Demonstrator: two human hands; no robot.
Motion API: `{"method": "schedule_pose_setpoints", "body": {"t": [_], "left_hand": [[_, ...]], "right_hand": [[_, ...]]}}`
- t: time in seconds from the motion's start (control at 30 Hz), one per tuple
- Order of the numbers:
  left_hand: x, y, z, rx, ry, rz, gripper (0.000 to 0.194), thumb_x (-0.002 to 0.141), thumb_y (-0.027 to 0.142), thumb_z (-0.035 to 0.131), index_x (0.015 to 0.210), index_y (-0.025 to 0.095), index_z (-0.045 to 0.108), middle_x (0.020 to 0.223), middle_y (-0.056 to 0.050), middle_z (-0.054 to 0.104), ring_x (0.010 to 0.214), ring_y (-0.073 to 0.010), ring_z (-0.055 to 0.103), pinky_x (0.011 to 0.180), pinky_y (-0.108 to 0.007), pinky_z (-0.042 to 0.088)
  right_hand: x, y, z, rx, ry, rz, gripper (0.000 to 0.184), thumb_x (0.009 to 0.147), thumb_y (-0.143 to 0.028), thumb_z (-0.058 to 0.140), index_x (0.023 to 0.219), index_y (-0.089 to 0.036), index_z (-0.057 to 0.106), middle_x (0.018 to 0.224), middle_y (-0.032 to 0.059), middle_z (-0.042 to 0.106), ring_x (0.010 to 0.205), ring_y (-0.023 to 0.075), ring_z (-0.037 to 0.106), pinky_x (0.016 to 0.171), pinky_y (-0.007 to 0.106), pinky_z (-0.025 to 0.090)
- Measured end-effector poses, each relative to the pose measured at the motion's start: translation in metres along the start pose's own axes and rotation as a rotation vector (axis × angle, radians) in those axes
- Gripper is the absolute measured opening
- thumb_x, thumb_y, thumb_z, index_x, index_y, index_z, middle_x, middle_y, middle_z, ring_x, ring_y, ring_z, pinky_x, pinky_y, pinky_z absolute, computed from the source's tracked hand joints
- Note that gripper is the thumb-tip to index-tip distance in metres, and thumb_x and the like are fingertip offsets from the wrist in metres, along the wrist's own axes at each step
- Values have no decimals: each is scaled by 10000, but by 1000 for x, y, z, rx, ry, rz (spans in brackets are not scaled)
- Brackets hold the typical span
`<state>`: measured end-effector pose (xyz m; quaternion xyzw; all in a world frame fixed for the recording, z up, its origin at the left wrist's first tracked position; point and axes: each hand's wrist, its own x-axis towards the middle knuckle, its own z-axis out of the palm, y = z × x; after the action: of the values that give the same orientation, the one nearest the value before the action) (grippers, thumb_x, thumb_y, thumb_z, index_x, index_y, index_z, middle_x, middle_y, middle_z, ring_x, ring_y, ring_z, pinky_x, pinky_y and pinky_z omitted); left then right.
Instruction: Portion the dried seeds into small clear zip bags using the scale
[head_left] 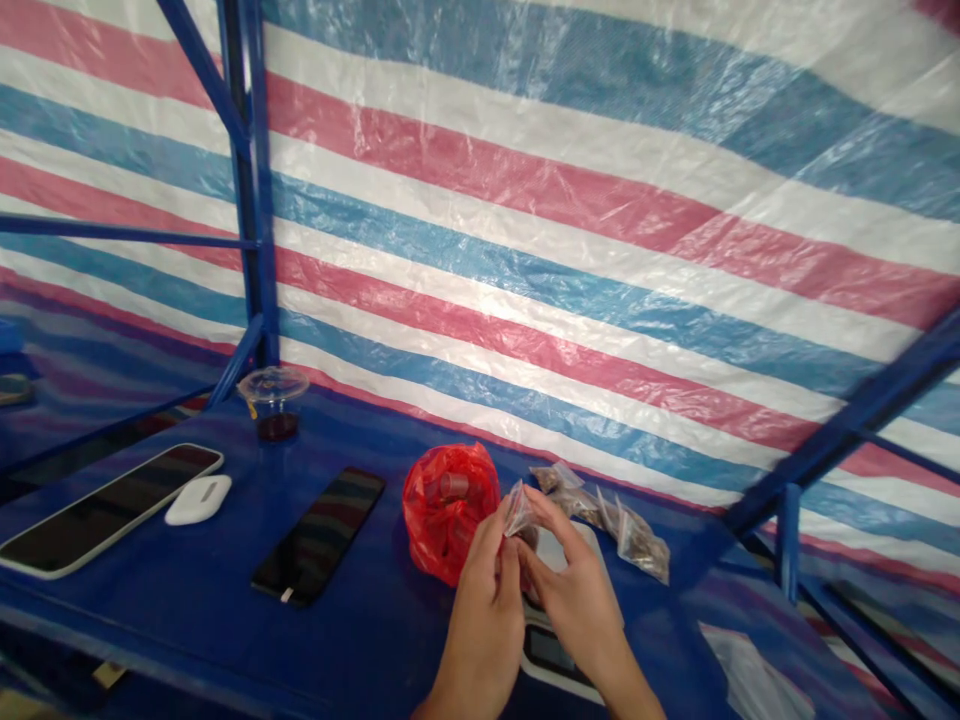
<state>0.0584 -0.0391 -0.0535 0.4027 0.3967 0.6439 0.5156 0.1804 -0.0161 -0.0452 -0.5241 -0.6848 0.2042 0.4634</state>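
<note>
My left hand (pixel 484 610) and my right hand (pixel 577 600) meet above a white digital scale (pixel 551 650), their fingertips pinching a small clear plastic bag (pixel 517 510) from both sides. Its contents are hard to make out. Just left of my left hand lies a knotted red plastic bag (pixel 448 510) holding something cylindrical. Right of my right hand, several small clear zip bags of brown granular material (pixel 604 515) lie in a loose row, apart from my fingers.
The blue table (pixel 150 620) holds a black smartphone (pixel 319 535), a white-edged tablet or large phone (pixel 112 510), a white earbud case (pixel 198 499) and a lidded plastic cup (pixel 274 400) with dark liquid. Blue steel framing (pixel 251 180) and a striped tarp wall (pixel 525 230) stand behind.
</note>
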Motion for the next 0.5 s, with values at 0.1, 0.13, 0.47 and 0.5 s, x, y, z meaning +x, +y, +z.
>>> {"method": "schedule_pose_setpoints", "body": {"t": [0.1,0.13,0.47,0.5], "left_hand": [[-6,4,6,64,-100,45,426,957,397,611,1349,249,689,1485,-98,617,1429,-266,519,1254,-436,327],[-6,4,7,78,-106,43,432,951,400,623,1352,252,687,1487,-102,614,1428,-271,518,1245,-439,342],[2,-5,6,224,46,69,415,874,497,693,1178,217,725,1110,-122,733,805,-216,698,749,-343,573],[3,-5,5,243,42,68,429,883,509,672,1189,211,712,1052,-107,733,734,-196,676,708,-332,561]], "right_hand": [[-6,7,-11,-26,82,-28,519,913,-400,680,1412,-272,619,1381,99,678,1224,302,657,1071,504,518],[-6,11,-16,-48,103,-33,500,918,-406,673,1397,-265,631,1357,107,692,1194,304,669,1052,504,526],[-1,36,-56,-375,101,-54,409,922,-370,654,1323,-290,674,1278,81,721,1216,303,632,1070,506,415],[-2,35,-59,-356,162,-52,395,939,-387,632,1317,-279,673,1277,89,719,1204,298,634,1071,506,412]]}}
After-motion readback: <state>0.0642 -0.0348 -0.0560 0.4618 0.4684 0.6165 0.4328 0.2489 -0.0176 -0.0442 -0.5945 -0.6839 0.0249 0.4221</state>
